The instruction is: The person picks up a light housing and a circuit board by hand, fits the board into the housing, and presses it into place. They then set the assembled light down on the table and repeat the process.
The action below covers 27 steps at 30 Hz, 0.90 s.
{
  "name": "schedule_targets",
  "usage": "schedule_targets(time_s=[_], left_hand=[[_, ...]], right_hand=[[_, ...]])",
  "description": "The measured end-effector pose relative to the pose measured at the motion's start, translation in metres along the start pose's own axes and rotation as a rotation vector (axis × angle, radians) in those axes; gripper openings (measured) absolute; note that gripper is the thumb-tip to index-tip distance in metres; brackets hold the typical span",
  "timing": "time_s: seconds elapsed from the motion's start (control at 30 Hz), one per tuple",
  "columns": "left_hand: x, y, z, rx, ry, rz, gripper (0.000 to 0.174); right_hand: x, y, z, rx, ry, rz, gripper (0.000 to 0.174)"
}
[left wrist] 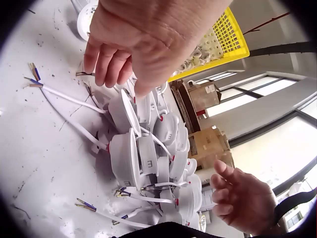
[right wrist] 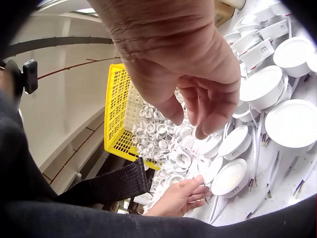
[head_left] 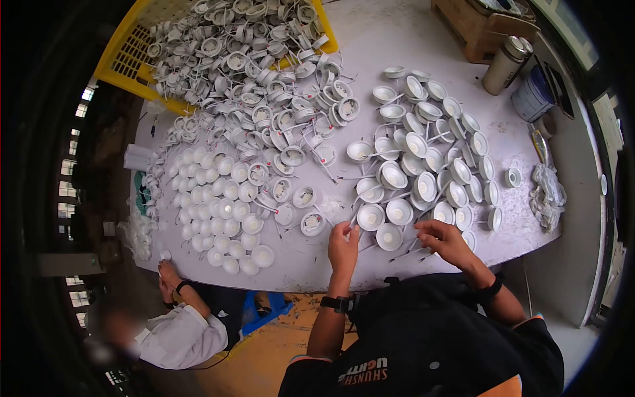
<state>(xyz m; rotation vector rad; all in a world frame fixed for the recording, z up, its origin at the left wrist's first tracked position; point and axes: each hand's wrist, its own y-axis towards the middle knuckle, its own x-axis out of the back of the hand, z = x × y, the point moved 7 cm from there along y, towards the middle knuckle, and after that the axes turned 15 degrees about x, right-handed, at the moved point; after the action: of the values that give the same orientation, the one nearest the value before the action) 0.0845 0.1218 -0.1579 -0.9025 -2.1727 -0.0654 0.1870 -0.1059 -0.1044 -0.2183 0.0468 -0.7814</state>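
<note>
White round downlights (head_left: pixel 399 212) with short white cables lie crowded on the table ahead of me. My left hand (head_left: pixel 343 248) is at the near left edge of this group, beside the closest lamps. In the left wrist view its fingers (left wrist: pixel 105 64) bend loosely and overlap a bare cable end (left wrist: pixel 85 74), with the thumb apart from them. Over the near right side of the group is my right hand (head_left: pixel 444 241), fingers loosely bent and nothing between them in the right wrist view. Stripped wire ends (left wrist: pixel 35 82) stick out from the lamps toward me.
A yellow basket (head_left: pixel 109 73) heaped with lamp housings stands at the back left, its contents spilling across the table. White domed pieces (head_left: pixel 225 208) lie in rows at left. At right are a thermos (head_left: pixel 503 66), a bucket (head_left: pixel 531 98) and plastic bags (head_left: pixel 548 195). Another person (head_left: pixel 182 331) sits at left.
</note>
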Motion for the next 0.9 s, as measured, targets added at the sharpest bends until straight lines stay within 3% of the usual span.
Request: schedule_targets(time_s=[0.07,0.17,0.2,0.27,0.3,0.37,0.5,0.57,0.6,0.67,0.77,0.83,0.9], left_hand=[[0.032,0.004,0.021,0.108,-0.207,-0.178,0.025],[0.077,0.015,0.044,0.006,0.07,-0.578,0.026],[0.077,0.024,0.054,0.012,0.069,-0.587,0.026],[0.065,0.048,0.072,0.079,-0.089,-0.332,0.024],[0.074,0.048,0.072,0.078,-0.091,-0.338,0.024],[0.078,0.049,0.071,0.266,0.029,-0.149,0.024],[0.112,0.005,0.02,0.208,-0.034,-0.136,0.024],[0.105,-0.022,-0.012,0.178,-0.171,0.114,0.024],[0.107,-0.036,-0.031,0.177,-0.178,0.129,0.024],[0.09,-0.062,-0.081,0.002,-0.176,0.388,0.025],[0.08,-0.08,-0.108,-0.025,-0.346,0.357,0.025],[0.076,-0.086,-0.113,-0.077,-0.424,0.359,0.034],[0.075,-0.099,-0.13,-0.206,-0.57,0.383,0.045]], right_hand=[[0.002,-0.001,0.001,0.016,-0.007,0.004,0.026],[0.0,0.0,0.003,-0.007,-0.023,0.003,0.026],[-0.002,0.001,0.005,0.008,-0.013,0.01,0.026],[-0.006,0.0,0.009,0.024,-0.006,0.024,0.026],[-0.01,0.001,0.013,0.045,-0.045,0.056,0.026],[-0.013,0.003,0.021,0.075,-0.084,0.083,0.026],[-0.023,0.002,0.034,0.12,-0.056,0.166,0.026],[-0.039,0.002,0.048,0.134,-0.024,0.255,0.029],[-0.049,0.002,0.06,0.19,-0.058,0.291,0.031],[-0.065,0.003,0.085,0.297,-0.144,0.353,0.033],[-0.074,-0.003,0.103,0.281,-0.121,0.402,0.033],[-0.068,-0.006,0.095,0.095,0.155,0.279,0.03],[-0.061,-0.008,0.095,0.142,0.214,0.196,0.027]])
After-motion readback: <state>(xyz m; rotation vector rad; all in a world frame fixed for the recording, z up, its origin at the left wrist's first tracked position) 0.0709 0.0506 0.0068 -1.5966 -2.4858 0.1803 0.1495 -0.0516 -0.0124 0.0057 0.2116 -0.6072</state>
